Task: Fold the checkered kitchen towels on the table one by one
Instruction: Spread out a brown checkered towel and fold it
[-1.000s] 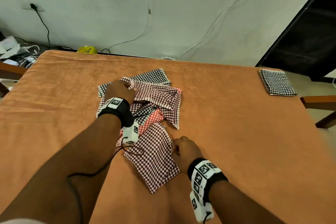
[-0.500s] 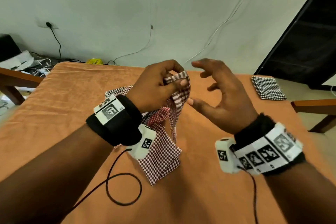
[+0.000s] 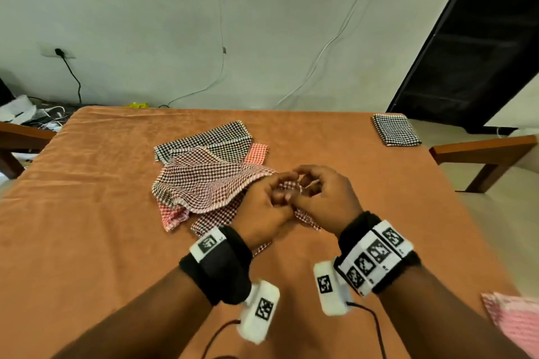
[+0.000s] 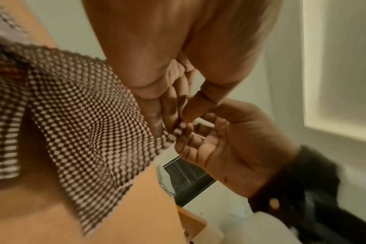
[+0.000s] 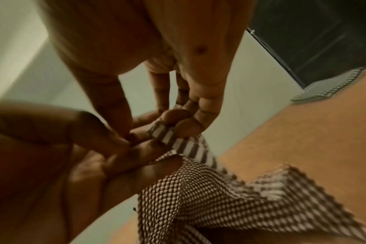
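A brown-and-white checkered towel (image 3: 204, 186) hangs partly lifted over the pile in the middle of the table. My left hand (image 3: 280, 192) pinches its striped corner (image 5: 167, 135) between thumb and fingers. My right hand (image 3: 306, 186) meets it there, fingers curled and pinching the same corner. In the left wrist view the towel (image 4: 90, 128) drapes down from my left hand (image 4: 178, 122) towards the table, with the right hand (image 4: 190, 133) close by. Under it lie a black-and-white checkered towel (image 3: 210, 140) and a red checkered towel (image 3: 256, 151), both unfolded.
A folded black-and-white towel (image 3: 396, 130) sits at the far right corner of the orange-covered table (image 3: 87, 213). A pink cloth (image 3: 513, 320) shows at the lower right edge. Wooden chair parts (image 3: 481, 151) stand beside the table on the right.
Both hands have come down from chest height to just above the table. The right hand, open half a second ago, now pinches the towel corner beside the left hand.
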Demonstrator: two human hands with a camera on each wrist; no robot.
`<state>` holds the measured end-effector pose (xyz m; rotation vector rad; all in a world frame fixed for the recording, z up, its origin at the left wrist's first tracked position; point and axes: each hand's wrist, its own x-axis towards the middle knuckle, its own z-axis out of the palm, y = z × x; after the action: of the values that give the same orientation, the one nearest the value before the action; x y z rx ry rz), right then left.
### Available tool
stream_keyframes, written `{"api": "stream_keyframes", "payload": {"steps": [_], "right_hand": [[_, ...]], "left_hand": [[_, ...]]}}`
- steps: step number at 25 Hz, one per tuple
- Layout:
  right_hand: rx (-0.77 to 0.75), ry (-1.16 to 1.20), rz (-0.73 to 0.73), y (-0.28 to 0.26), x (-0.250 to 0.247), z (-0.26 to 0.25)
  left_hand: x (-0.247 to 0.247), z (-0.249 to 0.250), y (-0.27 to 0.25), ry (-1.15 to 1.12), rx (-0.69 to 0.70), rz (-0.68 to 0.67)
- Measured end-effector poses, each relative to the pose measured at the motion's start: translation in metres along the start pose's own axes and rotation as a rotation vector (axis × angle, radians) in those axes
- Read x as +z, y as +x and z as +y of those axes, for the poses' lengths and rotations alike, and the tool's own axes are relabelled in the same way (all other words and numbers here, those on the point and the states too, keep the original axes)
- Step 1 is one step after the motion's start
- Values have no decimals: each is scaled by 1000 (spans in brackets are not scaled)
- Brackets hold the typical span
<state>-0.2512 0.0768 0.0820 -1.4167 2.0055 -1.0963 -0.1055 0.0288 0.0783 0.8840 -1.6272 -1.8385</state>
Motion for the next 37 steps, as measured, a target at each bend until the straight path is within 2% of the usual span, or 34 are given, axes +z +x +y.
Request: {"api": "stream_keyframes", "payload": {"steps": [3, 6, 7, 8, 9, 10, 11, 12, 14, 17, 19, 24, 27, 28, 33, 37], "right_hand": [[25, -159, -171, -29, 18, 39], [-121, -310, -337, -63, 26, 64], [-159, -348, -370, -72, 26, 69], [-188, -373, -390, -77, 24, 72], [-208, -378, -406, -80, 18, 72], [-219, -356, -420, -84, 10, 70], [-231, -326, -435, -86, -2, 64], [-253, -308, -453, -89, -15, 57], [-325, -303, -468, -96, -45, 40], [-383, -308, -506, -107, -96, 25], [-382, -291, -527, -115, -133, 27], [-279, -373, -402, -130, -203, 75], [-210, -460, -373, -140, -218, 117], [-178, -470, -360, -141, -220, 129], [-89, -583, -241, -122, -221, 175], [-78, -600, -170, -93, -224, 192]], "left_hand": [[11, -49, -20, -140, -178, 21], [22, -73, -51, -191, -257, -17], [25, -79, -59, -71, -210, 32], [23, -84, -62, 145, -102, 112], [22, -86, -63, 479, 32, 150], [22, -90, -63, 839, 166, 112], [24, -92, -61, 1063, 253, 48], [27, -94, -58, 1135, 302, 6], [33, -99, -53, 1106, 365, 21], [20, -112, -47, 1098, 381, 138], [-3, -121, -52, 1094, 319, 185], [-72, -139, -89, 1252, 127, 301], [-95, -141, -104, 1292, -73, 402], [-100, -141, -105, 1268, -98, 414], [-95, -126, -85, 1130, -111, 320], [-89, -104, -50, 1035, -49, 442]]}}
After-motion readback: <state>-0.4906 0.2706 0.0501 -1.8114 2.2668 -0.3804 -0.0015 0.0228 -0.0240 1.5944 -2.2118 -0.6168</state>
